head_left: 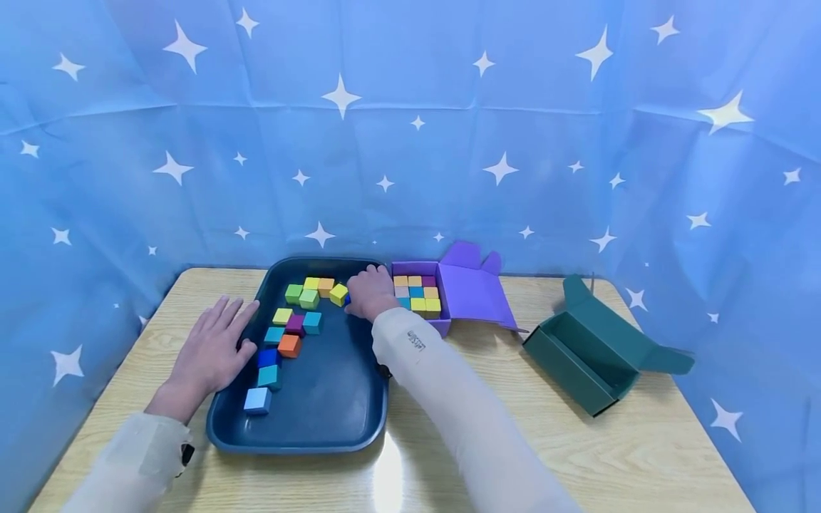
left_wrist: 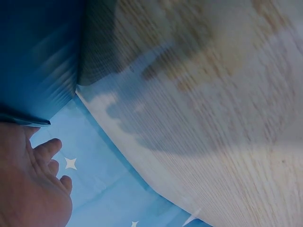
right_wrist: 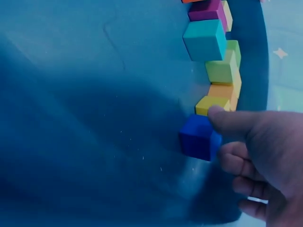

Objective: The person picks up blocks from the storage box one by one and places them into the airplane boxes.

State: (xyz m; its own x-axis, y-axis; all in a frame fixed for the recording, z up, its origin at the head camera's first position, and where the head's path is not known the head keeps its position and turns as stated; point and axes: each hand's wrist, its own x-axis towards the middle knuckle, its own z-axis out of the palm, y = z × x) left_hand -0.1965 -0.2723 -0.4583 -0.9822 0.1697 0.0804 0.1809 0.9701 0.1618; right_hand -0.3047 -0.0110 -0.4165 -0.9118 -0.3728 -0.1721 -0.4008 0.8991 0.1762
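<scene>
My right hand (head_left: 373,292) is over the far right corner of the dark blue tray (head_left: 321,434). Its thumb and curled fingers are around a blue block (right_wrist: 200,138), which it pinches on the tray floor beside a yellow block (head_left: 338,294). In the head view the hand hides most of that blue block. My left hand (head_left: 214,345) lies with fingers outstretched at the tray's left rim, holding nothing. Several coloured blocks stand along the tray's left and far sides, among them an orange block (head_left: 289,346) and a light blue block (head_left: 257,400).
Right of the tray stands an opened purple box (head_left: 445,324) with rows of coloured blocks inside, its lid (head_left: 477,292) folded to the right. Farther right, an opened green box (head_left: 567,370) sits on the wooden table (head_left: 500,406). A starry blue curtain (head_left: 410,142) hangs behind.
</scene>
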